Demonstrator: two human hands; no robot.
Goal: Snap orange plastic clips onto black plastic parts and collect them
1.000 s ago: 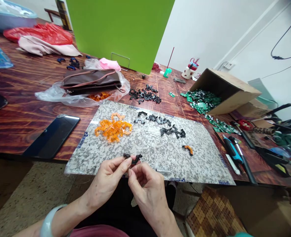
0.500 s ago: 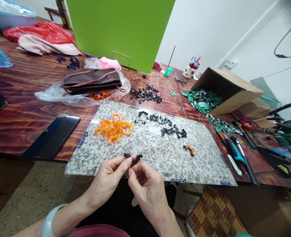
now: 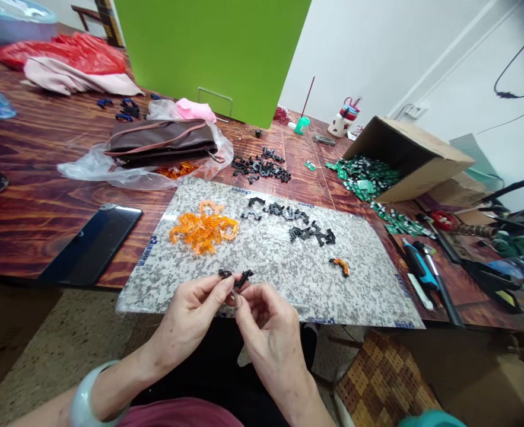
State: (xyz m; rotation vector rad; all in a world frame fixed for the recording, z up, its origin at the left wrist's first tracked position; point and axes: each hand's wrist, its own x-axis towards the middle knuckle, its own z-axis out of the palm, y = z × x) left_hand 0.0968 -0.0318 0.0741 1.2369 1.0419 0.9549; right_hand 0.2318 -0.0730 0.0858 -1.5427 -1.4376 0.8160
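Note:
My left hand (image 3: 199,302) pinches a small black curved plastic piece (image 3: 245,277) between thumb and fingers, above the near edge of a speckled grey board (image 3: 270,267). Close against it, my right hand (image 3: 268,323) is closed, thumb and fingertips together beside the left thumb; what they grip is too small to make out. A heap of clear orange plastic pieces (image 3: 203,232) lies on the board's left part. Black curved pieces (image 3: 313,234) are spread along its back. To the right rests one joined black-and-orange piece (image 3: 340,267).
A phone (image 3: 92,243) lies left of the board. Behind it are a brown bag (image 3: 161,142) on plastic and more black parts (image 3: 262,168). At the right, green circuit boards (image 3: 364,178) spill from a cardboard box (image 3: 422,157), near a blue-handled cutter (image 3: 421,265).
The hands stay together around the black piece, which has tilted slightly. The right fingertips have shifted a little. The whole view has moved slightly.

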